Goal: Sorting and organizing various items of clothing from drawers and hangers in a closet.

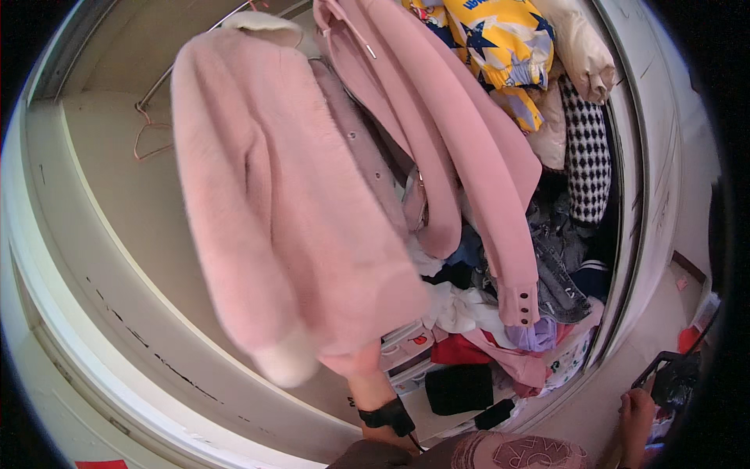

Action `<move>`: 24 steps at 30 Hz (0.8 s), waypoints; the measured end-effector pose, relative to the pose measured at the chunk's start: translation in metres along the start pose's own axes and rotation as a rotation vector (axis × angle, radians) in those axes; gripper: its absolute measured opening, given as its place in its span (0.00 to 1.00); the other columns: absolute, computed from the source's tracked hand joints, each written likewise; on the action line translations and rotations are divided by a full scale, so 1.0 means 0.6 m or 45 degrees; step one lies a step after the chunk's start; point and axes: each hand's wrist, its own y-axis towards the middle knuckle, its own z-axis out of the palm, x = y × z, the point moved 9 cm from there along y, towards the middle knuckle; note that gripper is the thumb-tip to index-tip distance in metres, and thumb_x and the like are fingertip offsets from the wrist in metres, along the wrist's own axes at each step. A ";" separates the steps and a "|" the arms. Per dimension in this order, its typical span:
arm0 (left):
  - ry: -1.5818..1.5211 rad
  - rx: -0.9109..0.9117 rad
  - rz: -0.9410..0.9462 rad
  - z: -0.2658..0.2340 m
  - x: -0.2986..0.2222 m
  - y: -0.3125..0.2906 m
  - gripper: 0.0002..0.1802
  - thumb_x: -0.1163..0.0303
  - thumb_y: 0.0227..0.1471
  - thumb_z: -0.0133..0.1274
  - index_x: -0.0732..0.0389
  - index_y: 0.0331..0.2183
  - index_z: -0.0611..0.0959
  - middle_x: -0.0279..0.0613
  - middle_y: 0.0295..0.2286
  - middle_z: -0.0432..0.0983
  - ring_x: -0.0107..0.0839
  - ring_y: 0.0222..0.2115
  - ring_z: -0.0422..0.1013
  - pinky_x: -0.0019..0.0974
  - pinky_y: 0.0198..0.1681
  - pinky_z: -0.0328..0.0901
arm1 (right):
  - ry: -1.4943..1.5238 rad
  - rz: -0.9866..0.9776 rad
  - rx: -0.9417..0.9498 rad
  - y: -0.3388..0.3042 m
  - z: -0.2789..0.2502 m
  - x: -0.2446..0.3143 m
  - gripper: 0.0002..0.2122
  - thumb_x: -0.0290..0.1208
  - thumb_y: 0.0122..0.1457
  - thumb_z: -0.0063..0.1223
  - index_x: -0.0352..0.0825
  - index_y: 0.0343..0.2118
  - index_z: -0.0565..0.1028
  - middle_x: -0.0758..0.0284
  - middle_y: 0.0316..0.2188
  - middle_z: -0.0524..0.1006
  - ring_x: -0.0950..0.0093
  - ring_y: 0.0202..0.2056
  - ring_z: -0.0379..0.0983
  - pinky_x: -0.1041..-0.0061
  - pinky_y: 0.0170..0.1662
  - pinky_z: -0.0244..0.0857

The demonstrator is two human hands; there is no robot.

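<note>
A fuzzy pink cardigan (305, 195) with a white collar and white cuff hangs large in front of me, its lower sleeve blurred. My left hand (366, 381) reaches up behind its hem, with a black band on the wrist; the fingers are hidden by the cloth. Beside it hangs a smooth pink hooded jacket (457, 133) with a drawstring and buttoned cuff. Low at the right, my right hand (639, 408) has its fingers curled, close to a black looped strap (660, 366); what they hold is too small to make out.
A metal rod (160, 82) carries a pink wire hanger (141, 137). Yellow starred, cream and black-and-white checked garments (586, 148) hang at the right. Folded clothes (461, 309) are heaped below, beside a black box-like item (459, 388). The wardrobe frame (637, 195) curves along the right.
</note>
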 end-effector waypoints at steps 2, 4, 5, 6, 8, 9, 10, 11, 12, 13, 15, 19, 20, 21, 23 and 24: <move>-0.521 0.209 -0.217 0.052 -0.029 -0.001 0.39 0.40 0.57 0.38 0.54 0.62 0.60 0.40 0.62 0.53 0.44 0.63 0.47 0.56 0.65 0.39 | 0.278 0.214 0.057 -0.001 0.015 0.019 0.05 0.22 0.52 0.54 0.29 0.23 0.72 0.59 0.21 0.71 0.64 0.24 0.70 0.68 0.30 0.63; -0.755 0.355 -0.402 0.082 -0.029 -0.004 0.37 0.44 0.58 0.39 0.54 0.62 0.59 0.40 0.64 0.49 0.44 0.64 0.44 0.57 0.65 0.34 | 0.223 0.109 0.083 0.004 0.024 0.049 0.04 0.22 0.53 0.54 0.30 0.23 0.72 0.59 0.20 0.71 0.64 0.23 0.70 0.68 0.29 0.63; -0.749 0.347 -0.410 0.082 -0.028 -0.008 0.37 0.44 0.58 0.39 0.54 0.62 0.59 0.40 0.64 0.49 0.44 0.64 0.44 0.57 0.65 0.34 | 0.172 -0.008 0.094 0.004 0.026 0.065 0.04 0.22 0.53 0.54 0.30 0.24 0.72 0.59 0.20 0.71 0.65 0.23 0.70 0.68 0.29 0.63; -0.817 0.201 -0.466 0.071 -0.024 -0.004 0.37 0.45 0.58 0.39 0.55 0.62 0.59 0.41 0.64 0.49 0.44 0.64 0.43 0.56 0.65 0.33 | 0.140 -0.088 0.052 0.005 0.028 0.076 0.04 0.22 0.53 0.54 0.30 0.24 0.72 0.60 0.20 0.71 0.65 0.23 0.70 0.69 0.29 0.63; -0.866 0.057 -0.513 0.059 -0.022 -0.003 0.36 0.47 0.58 0.39 0.56 0.62 0.59 0.41 0.64 0.49 0.44 0.65 0.42 0.56 0.66 0.32 | 0.135 -0.132 0.016 0.010 0.034 0.079 0.04 0.22 0.53 0.54 0.30 0.24 0.72 0.60 0.20 0.71 0.65 0.23 0.70 0.68 0.29 0.63; -0.881 0.056 -0.504 0.058 -0.026 -0.004 0.36 0.48 0.58 0.40 0.57 0.62 0.59 0.42 0.64 0.49 0.44 0.65 0.42 0.56 0.66 0.32 | 0.120 -0.178 -0.031 0.012 0.034 0.084 0.04 0.23 0.53 0.54 0.30 0.24 0.72 0.60 0.19 0.71 0.65 0.22 0.70 0.68 0.29 0.63; -0.898 0.055 -0.494 0.057 -0.031 -0.004 0.36 0.49 0.59 0.40 0.58 0.62 0.59 0.43 0.63 0.49 0.44 0.65 0.42 0.56 0.66 0.32 | 0.135 -0.182 -0.024 0.014 0.038 0.087 0.04 0.23 0.53 0.54 0.30 0.24 0.72 0.60 0.19 0.71 0.65 0.22 0.70 0.68 0.29 0.63; -0.894 0.051 -0.490 0.056 -0.033 -0.006 0.36 0.49 0.59 0.40 0.58 0.62 0.59 0.43 0.63 0.49 0.44 0.65 0.42 0.56 0.66 0.32 | 0.148 -0.126 0.012 0.015 0.039 0.083 0.04 0.23 0.53 0.54 0.30 0.24 0.73 0.60 0.19 0.71 0.65 0.23 0.70 0.68 0.29 0.63; -0.854 0.084 -0.481 0.058 -0.036 -0.007 0.36 0.49 0.59 0.39 0.57 0.62 0.58 0.42 0.64 0.49 0.44 0.65 0.42 0.56 0.66 0.32 | 0.161 -0.072 0.046 0.018 0.041 0.078 0.04 0.23 0.53 0.54 0.30 0.24 0.73 0.60 0.19 0.71 0.65 0.23 0.70 0.68 0.30 0.63; -0.816 0.117 -0.470 0.060 -0.040 -0.009 0.35 0.49 0.59 0.38 0.57 0.62 0.58 0.42 0.64 0.48 0.44 0.65 0.42 0.56 0.66 0.31 | 0.159 -0.081 0.050 0.022 0.040 0.075 0.04 0.23 0.53 0.54 0.30 0.24 0.73 0.60 0.19 0.71 0.65 0.23 0.70 0.68 0.30 0.63; -1.016 -0.003 -0.518 0.056 -0.037 -0.017 0.36 0.48 0.59 0.37 0.57 0.62 0.58 0.42 0.64 0.48 0.44 0.65 0.41 0.55 0.66 0.31 | 0.214 0.005 0.137 0.024 0.057 0.058 0.04 0.23 0.52 0.54 0.31 0.23 0.74 0.59 0.19 0.72 0.64 0.23 0.71 0.67 0.29 0.63; -1.099 0.001 -0.706 0.075 0.032 -0.062 0.35 0.47 0.59 0.36 0.57 0.62 0.58 0.41 0.62 0.50 0.42 0.63 0.43 0.53 0.64 0.35 | 0.093 -0.294 0.092 0.025 0.046 0.095 0.03 0.23 0.50 0.54 0.30 0.23 0.74 0.59 0.17 0.72 0.63 0.21 0.71 0.67 0.27 0.64; -1.011 0.095 -0.818 0.095 0.067 -0.087 0.35 0.47 0.60 0.36 0.57 0.62 0.59 0.41 0.62 0.51 0.42 0.61 0.45 0.52 0.63 0.37 | 0.085 -0.265 0.123 0.022 0.051 0.091 0.04 0.24 0.52 0.54 0.29 0.24 0.75 0.60 0.17 0.73 0.65 0.21 0.72 0.69 0.27 0.64; -0.910 0.206 -0.919 0.120 0.099 -0.111 0.35 0.48 0.60 0.36 0.57 0.62 0.59 0.41 0.61 0.52 0.41 0.60 0.46 0.52 0.62 0.39 | 0.077 -0.247 0.150 0.030 0.049 0.099 0.05 0.25 0.54 0.54 0.29 0.25 0.75 0.61 0.17 0.74 0.67 0.21 0.73 0.70 0.27 0.65; -0.667 0.454 -1.060 0.169 0.156 -0.148 0.34 0.48 0.61 0.36 0.57 0.61 0.60 0.41 0.59 0.54 0.40 0.58 0.49 0.50 0.60 0.42 | -0.057 -0.265 0.312 0.032 0.033 0.135 0.10 0.34 0.61 0.48 0.36 0.37 0.79 0.61 0.25 0.79 0.65 0.27 0.77 0.69 0.32 0.68; -0.519 0.583 -1.083 0.192 0.179 -0.163 0.33 0.48 0.61 0.36 0.57 0.61 0.60 0.42 0.59 0.55 0.39 0.56 0.51 0.49 0.59 0.44 | -0.037 -0.236 0.331 0.031 0.033 0.130 0.10 0.33 0.61 0.47 0.36 0.37 0.79 0.62 0.25 0.79 0.66 0.27 0.77 0.69 0.32 0.68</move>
